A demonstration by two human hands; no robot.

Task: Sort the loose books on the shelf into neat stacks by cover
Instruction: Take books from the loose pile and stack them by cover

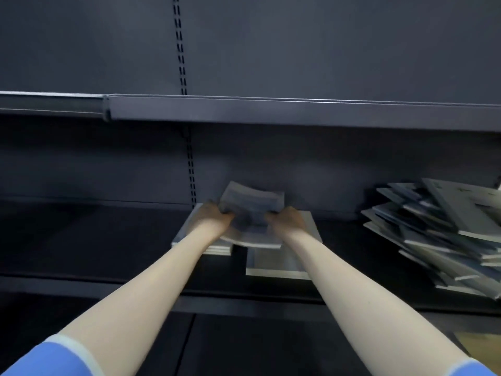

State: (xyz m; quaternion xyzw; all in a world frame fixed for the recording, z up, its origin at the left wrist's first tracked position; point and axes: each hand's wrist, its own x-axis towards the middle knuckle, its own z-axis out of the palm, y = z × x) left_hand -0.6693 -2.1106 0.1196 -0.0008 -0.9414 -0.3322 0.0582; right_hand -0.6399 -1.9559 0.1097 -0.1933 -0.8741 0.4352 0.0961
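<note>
1. Fingers: both sets curl around a small bundle of thin books at mid-frame. The left hand clamps its left edge and the right hand its right edge. Shadow and blur hide the individual fingertips, so we cannot tell how deep the thumbs reach.
2. The bundle bows visibly, with the far end raised and the middle sagging. It is held above the shelf, between two flat stacks: a left stack under the left wrist and a right stack just below the right wrist.
3. Risk A: the grip is at the sides only, so the lowest books could slide out of the sagging middle and drop between the two stacks. This is our judgement.
4. Risk B: covers look alike in this dim light. A hasty set-down could put the bundle on the wrong stack and undo the sort.
5. Risk C: lowering the bowed bundle could leave its edges overhanging, so that stack skews.
6. Outward: the unsorted heap at the right edge of the frame leans and fans out. A swing of the right forearm might nudge it off the shelf lip.
7. The upper shelf hangs close above the hands, so lifting high may knock the bundle.
</note>
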